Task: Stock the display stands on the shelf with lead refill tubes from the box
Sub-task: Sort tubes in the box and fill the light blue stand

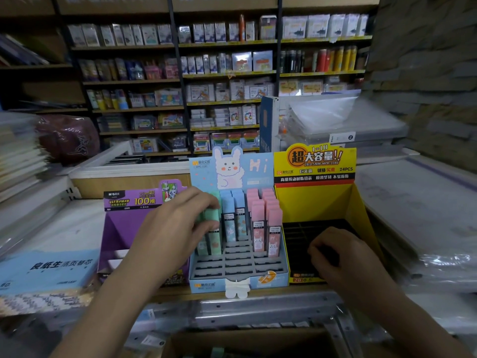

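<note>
Left hand (175, 228) grip clamped on green tubes (214, 241), right hand (346, 257) grip unreadable; risk: skewed insertion topples neighbouring blue tubes (233, 215).

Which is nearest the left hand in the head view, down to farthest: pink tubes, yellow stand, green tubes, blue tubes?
1. Green tubes: gripped by the left hand, left column.
2. Blue tubes: middle column, just right of the green.
3. Pink tubes: right column.
4. Yellow stand: far right, beyond the pink.
</note>
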